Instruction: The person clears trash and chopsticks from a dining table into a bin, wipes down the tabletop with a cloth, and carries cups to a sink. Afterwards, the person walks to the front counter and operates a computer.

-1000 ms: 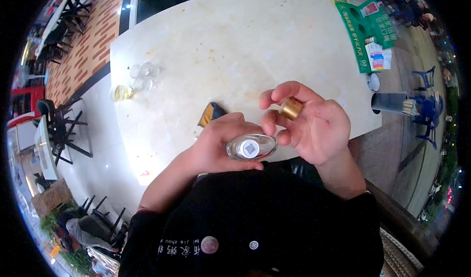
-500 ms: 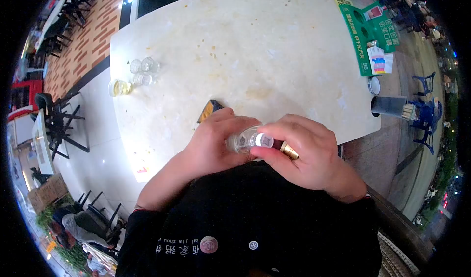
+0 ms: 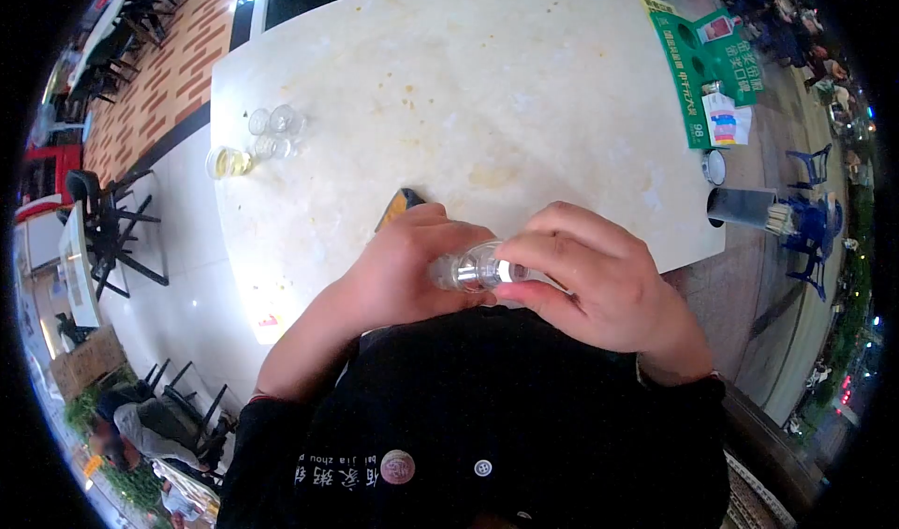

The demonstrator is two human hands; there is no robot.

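Note:
Close in front of my black shirt, my left hand [image 3: 398, 262] is closed around a clear glass bottle [image 3: 459, 272]. The bottle lies sideways across the view, its neck toward the right. At that neck, the thumb and forefinger of my right hand [image 3: 599, 276] pinch a white cap [image 3: 510, 271]. Whether the cap is loose or seated cannot be made out. Just beyond my left knuckles, a dark and orange packet or box [image 3: 401, 205] rests on the table, partly hidden by the hand.
The pale stained table [image 3: 449, 80] carries several small glasses [image 3: 273, 126] and a cup of yellowish liquid [image 3: 229, 162] at left. On the right edge are a green printed box [image 3: 693, 80], a small white cup [image 3: 714, 167] and a grey holder [image 3: 740, 206] with sticks.
My right hand has shifted slightly right and its grip has turned, so less of the cap's top shows. The gold-coloured piece seen under its fingers is out of sight.

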